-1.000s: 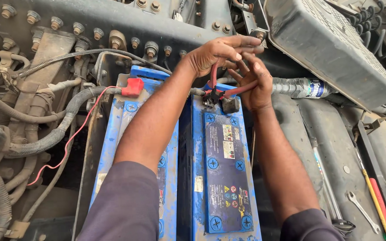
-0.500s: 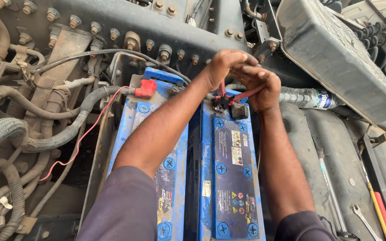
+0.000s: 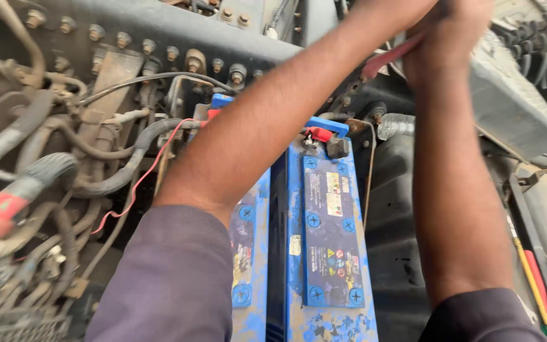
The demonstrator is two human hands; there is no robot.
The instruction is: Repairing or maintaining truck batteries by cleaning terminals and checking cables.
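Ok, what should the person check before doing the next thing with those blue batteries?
1. Hands away from the battery tops: ok. The left hand and right hand are raised above them.
2. Grip on the red thing: ok. The right hand is closed on it, though blurred.
3. Red cap on the right battery: ok, it sits at the terminal end.
4. Left battery terminals: cannot tell, the left arm mostly hides them.
5. Thin red wire out of the way: ok, it hangs left of the batteries.
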